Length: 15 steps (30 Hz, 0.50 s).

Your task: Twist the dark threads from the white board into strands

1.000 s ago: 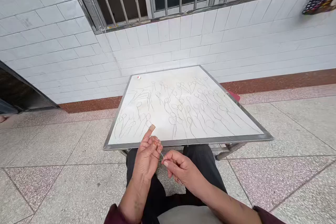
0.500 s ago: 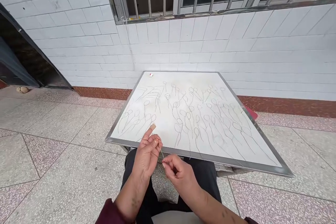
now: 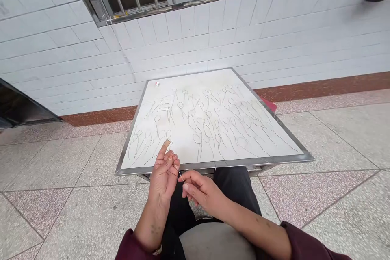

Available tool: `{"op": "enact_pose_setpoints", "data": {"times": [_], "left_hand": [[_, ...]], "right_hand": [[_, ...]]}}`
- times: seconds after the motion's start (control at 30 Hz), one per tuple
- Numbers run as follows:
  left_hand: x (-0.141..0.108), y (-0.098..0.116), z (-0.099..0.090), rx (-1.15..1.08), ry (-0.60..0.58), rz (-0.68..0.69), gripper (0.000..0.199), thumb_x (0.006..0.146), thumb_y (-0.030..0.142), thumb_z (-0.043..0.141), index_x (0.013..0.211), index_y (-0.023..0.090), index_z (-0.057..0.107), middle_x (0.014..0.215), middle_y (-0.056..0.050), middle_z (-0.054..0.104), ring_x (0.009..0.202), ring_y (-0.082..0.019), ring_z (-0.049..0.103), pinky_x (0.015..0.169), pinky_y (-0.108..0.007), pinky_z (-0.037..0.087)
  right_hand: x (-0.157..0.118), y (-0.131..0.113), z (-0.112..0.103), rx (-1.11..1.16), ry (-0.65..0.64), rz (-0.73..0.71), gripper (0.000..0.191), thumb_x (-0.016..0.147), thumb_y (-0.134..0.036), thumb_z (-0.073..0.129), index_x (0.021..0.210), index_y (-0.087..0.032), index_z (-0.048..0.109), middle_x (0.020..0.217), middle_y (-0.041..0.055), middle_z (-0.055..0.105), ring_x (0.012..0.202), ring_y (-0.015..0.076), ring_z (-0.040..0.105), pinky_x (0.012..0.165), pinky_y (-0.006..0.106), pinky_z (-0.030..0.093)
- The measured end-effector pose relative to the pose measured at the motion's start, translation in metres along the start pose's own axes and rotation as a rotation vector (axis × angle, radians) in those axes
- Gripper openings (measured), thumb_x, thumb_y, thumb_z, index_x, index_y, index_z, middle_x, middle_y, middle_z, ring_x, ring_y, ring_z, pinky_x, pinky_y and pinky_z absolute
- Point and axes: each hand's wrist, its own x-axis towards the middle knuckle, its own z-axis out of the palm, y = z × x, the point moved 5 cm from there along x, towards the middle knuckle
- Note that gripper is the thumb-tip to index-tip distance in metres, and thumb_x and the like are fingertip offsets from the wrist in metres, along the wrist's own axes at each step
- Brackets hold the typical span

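Note:
In the head view my left hand (image 3: pixel 164 174) is over the board's near edge. Its thumb and fingertips pinch one end of a thin, straight, wire-like strand (image 3: pixel 178 169). The index finger, with a tan wrap on its tip, points up and away. My right hand (image 3: pixel 202 191) is lower and to the right, its thumb and index finger at the strand's lower end, the other fingers loosely curled. Beyond my hands, many similar dark strands (image 3: pixel 218 142), most with a loop at one end, lie spread over the white board (image 3: pixel 183 154).
A small white-and-red item (image 3: pixel 157 84) rests at the board's far left corner. The board has a grey metal rim (image 3: pixel 286 158) and stands against a white tiled wall (image 3: pixel 183 55). Something red (image 3: pixel 269 105) shows behind its right side. My legs are beneath the near edge.
The view has swung to the right. My right hand's fingers have loosened and spread somewhat around the strand's lower end. My left hand keeps its pinch.

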Motion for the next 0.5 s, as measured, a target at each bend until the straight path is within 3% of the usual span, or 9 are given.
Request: {"op": "enact_pose_setpoints", "data": {"times": [0.13, 0.33, 0.5], "left_hand": [[-0.002, -0.008, 0.003, 0.024, -0.034, -0.057, 0.054, 0.077, 0.004, 0.073, 0.128, 0.019, 0.062, 0.078, 0.003, 0.058, 0.070, -0.006, 0.058, 0.067, -0.015, 0.052], [-0.007, -0.011, 0.003, 0.022, -0.061, -0.077, 0.054, 0.075, 0.005, 0.075, 0.126, 0.018, 0.063, 0.080, 0.003, 0.060, 0.071, -0.006, 0.058, 0.069, -0.016, 0.052], [-0.011, -0.009, -0.001, 0.082, -0.084, -0.087, 0.054, 0.076, 0.011, 0.077, 0.127, 0.020, 0.063, 0.083, 0.002, 0.063, 0.071, -0.006, 0.060, 0.073, -0.018, 0.052]], "right_hand": [[0.002, -0.003, -0.002, -0.020, 0.088, -0.025, 0.018, 0.095, -0.035, 0.047, 0.103, -0.021, 0.055, 0.069, -0.0017, 0.060, 0.054, 0.0107, 0.052, 0.044, 0.019, 0.039], [-0.010, -0.017, 0.000, -0.307, 0.222, -0.160, 0.012, 0.093, -0.023, 0.049, 0.100, -0.021, 0.059, 0.069, -0.0026, 0.063, 0.059, 0.0113, 0.056, 0.061, 0.024, 0.044], [-0.011, -0.017, 0.001, -0.472, 0.308, -0.150, 0.010, 0.092, -0.022, 0.052, 0.095, -0.020, 0.062, 0.066, -0.0029, 0.062, 0.059, 0.0124, 0.055, 0.060, 0.024, 0.041]]}}
